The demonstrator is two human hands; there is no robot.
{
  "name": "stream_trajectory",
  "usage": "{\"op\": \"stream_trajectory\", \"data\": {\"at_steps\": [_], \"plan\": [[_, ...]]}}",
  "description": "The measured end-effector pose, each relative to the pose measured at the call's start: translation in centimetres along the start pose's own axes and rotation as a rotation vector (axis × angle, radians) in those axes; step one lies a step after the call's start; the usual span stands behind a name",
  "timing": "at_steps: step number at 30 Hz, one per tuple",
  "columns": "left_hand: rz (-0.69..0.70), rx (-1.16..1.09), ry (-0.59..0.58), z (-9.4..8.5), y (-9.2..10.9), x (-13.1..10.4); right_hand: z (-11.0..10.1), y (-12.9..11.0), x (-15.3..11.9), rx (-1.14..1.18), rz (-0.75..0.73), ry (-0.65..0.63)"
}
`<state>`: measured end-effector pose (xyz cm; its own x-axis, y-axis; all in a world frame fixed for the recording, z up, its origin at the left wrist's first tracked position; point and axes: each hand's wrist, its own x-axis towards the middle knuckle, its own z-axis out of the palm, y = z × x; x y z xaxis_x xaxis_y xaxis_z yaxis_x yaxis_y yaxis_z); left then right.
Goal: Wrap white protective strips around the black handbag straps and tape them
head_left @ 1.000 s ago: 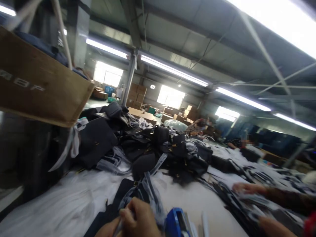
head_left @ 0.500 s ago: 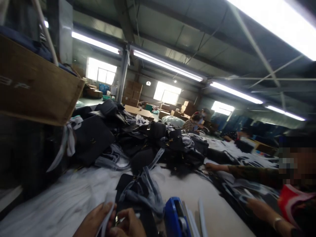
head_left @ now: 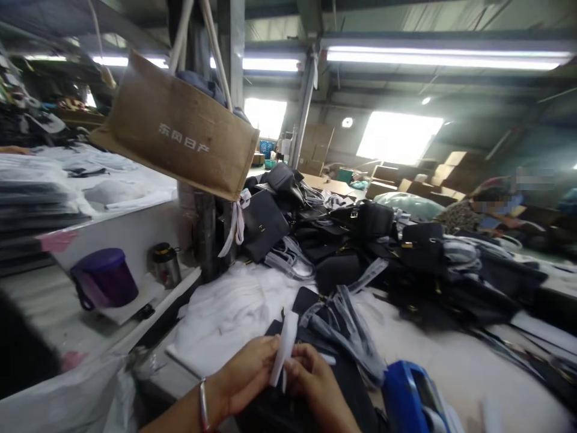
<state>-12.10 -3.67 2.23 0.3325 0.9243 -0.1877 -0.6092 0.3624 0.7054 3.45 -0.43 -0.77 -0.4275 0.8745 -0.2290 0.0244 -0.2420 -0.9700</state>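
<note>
My left hand (head_left: pixel 253 371), with a bangle at the wrist, pinches a white strip (head_left: pixel 286 344) between thumb and fingers. Close against it, my right hand (head_left: pixel 311 376) has its fingers curled at the strip's lower right side; what its fingertips grip is partly hidden. Both hands are over a black bag (head_left: pixel 351 391) lying on the table. Clear plastic-wrapped straps (head_left: pixel 347 328) lie across this bag. Right of my hands stands a blue tape dispenser (head_left: pixel 408 394).
White padding sheets (head_left: pixel 234 313) are stacked at left. Many black bags (head_left: pixel 342 240) are heaped behind. A brown tote (head_left: pixel 180 129) hangs at upper left, above a purple container (head_left: pixel 106 279) and a flask (head_left: pixel 166 264). A person (head_left: pixel 478 207) sits at the far right.
The view has swung left, so the tote and the shelf with the purple container show more fully. The nearby co-worker at right has left the view. My hands stay together at the white strip.
</note>
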Motion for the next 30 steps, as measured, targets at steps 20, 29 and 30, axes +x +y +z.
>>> {"op": "stream_trajectory", "data": {"at_steps": [20, 29, 30], "plan": [[-0.005, 0.084, 0.107, 1.4, 0.8, -1.2, 0.8, -1.8, 1.4, -0.15, 0.019, -0.013], [-0.006, 0.256, 0.288, 2.7, 0.8, -1.0, 1.8, -3.4, 0.4, -0.866, -0.175, 0.254], [-0.008, 0.269, 0.29, 2.5, 0.7, -0.8, 1.7, -3.4, 0.3, -0.892, -0.189, 0.249]]}}
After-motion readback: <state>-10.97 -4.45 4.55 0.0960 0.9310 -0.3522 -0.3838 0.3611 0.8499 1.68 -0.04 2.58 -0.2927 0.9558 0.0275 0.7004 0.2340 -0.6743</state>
